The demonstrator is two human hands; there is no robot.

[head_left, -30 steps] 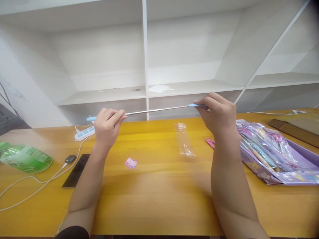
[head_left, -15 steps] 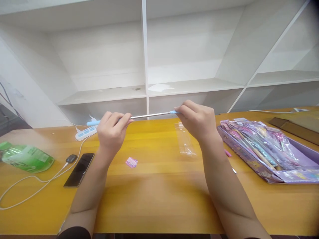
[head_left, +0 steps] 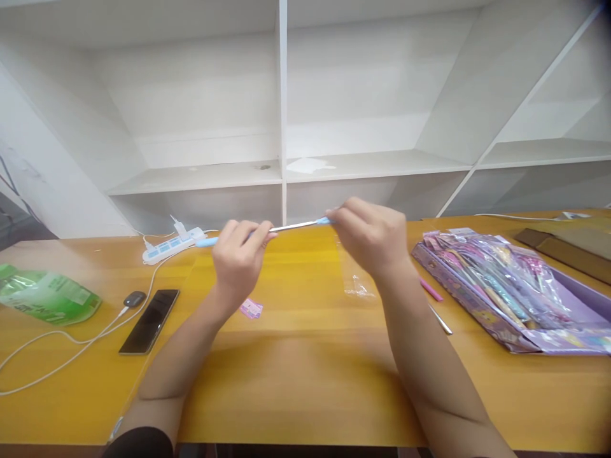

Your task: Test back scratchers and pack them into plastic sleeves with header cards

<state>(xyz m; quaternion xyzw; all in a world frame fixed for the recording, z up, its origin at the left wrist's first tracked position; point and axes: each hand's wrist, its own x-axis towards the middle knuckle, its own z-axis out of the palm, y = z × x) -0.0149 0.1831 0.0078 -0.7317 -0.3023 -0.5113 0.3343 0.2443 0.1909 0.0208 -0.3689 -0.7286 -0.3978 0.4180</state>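
Note:
Between my two hands runs a thin silver metal rod [head_left: 296,226] with light-blue parts at both ends, held nearly level above the table's far part. My left hand [head_left: 238,259] is closed around its left portion, and the light-blue handle end [head_left: 207,242] sticks out beyond it. My right hand [head_left: 375,235] pinches the light-blue piece at the right end; whatever lies inside those fingers is hidden. Below the hands, a small pink-purple card [head_left: 251,309] and a clear plastic wrapper [head_left: 358,286] lie on the wooden table [head_left: 300,381].
A purple display box [head_left: 477,315] of wrapped colourful sticks stands right, beside a pink stick [head_left: 431,289] and a silver piece [head_left: 441,320]. On the left are a power strip [head_left: 167,250], phone [head_left: 149,322], black device [head_left: 134,298] and green bottle [head_left: 50,296]. White shelving rises behind.
My left hand has moved right, closer to my right hand, and the bare metal between them is shorter. The right hand has shifted slightly left and down.

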